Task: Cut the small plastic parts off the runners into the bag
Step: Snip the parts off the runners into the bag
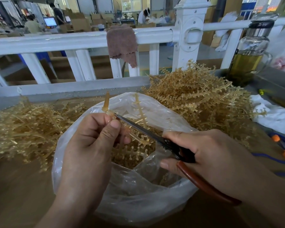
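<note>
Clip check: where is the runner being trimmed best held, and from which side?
Grip the runner at its thick central hub below the tapered sprue, coming from the left, as the left hand pinches it now. That leaves the part-bearing branches over the bag and free for the scissors in the right hand.

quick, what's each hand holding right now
Left hand: pinches a runner over the bag.
Right hand: grips the scissors, blade tips at the runner.
</note>
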